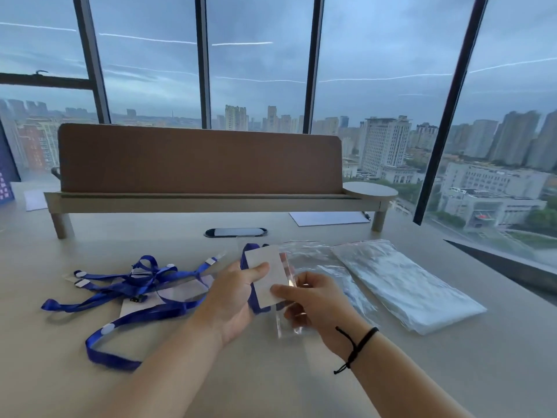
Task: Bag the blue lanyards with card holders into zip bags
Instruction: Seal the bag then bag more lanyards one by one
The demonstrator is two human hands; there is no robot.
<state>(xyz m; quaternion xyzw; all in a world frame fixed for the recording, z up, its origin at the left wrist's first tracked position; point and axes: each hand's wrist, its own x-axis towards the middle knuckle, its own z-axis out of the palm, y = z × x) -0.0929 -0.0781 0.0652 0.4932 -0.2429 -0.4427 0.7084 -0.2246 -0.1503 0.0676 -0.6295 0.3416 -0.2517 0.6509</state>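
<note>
Hands are meeting at frame centre: left hand [233,300] pinching the card holder [266,277], right hand [316,300] gripping the zip bag [291,322], whose mouth needs holding wide.

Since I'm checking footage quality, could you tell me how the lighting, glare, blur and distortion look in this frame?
Head view: dim bluish daylight from the windows; streak reflections on the glass; wide-angle bending of the frames; slight motion blur on the left hand, right hand and card; glare on the zip bag.
</note>
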